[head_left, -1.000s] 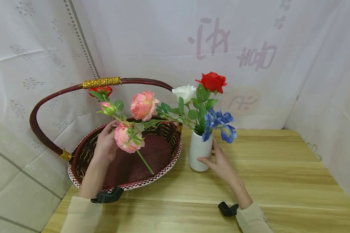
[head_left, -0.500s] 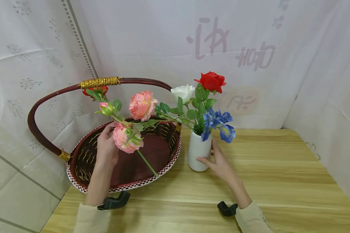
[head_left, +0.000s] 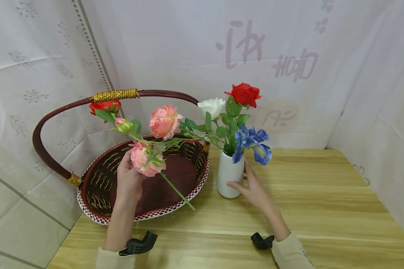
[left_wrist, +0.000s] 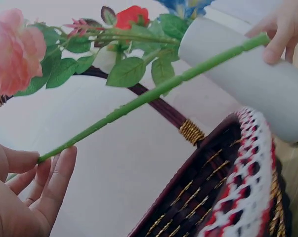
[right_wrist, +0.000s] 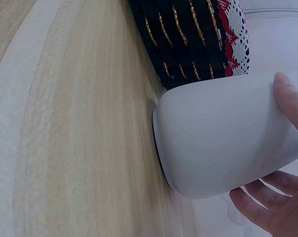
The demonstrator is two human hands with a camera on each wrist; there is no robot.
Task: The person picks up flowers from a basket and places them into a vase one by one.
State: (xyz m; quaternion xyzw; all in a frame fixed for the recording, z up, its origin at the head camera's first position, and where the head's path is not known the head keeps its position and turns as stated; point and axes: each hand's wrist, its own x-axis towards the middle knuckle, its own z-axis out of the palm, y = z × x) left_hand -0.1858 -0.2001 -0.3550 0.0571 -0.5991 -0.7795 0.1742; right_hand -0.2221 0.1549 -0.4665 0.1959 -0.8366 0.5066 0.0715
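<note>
A green flower stem (left_wrist: 153, 94) is pinched between the thumb and fingers of my left hand (head_left: 129, 181), above the basket. Up-left of that hand, a red flower head (head_left: 106, 107) shows just under the basket handle; the stem's bare lower end slants down right past the basket rim. My right hand (head_left: 256, 186) grips the white vase (head_left: 229, 175) from its right side, thumb in front. In the vase stand a red rose (head_left: 244, 94), a white rose (head_left: 211, 108) and a blue iris (head_left: 254, 144). A spray of pink peonies (head_left: 165, 122) leans out leftward, one bloom covering some left fingertips.
A dark red wicker basket (head_left: 202, 186) with white lace trim and a tall arched handle (head_left: 42, 138) stands left of the vase. Both rest on a wooden table (head_left: 316, 209). Printed white cloth (head_left: 175, 48) hangs behind and at the sides.
My left hand has drawn slightly right and toward me. The stem's lower end has slid down right past the basket rim, and the red head has shifted left. The right hand holds steady.
</note>
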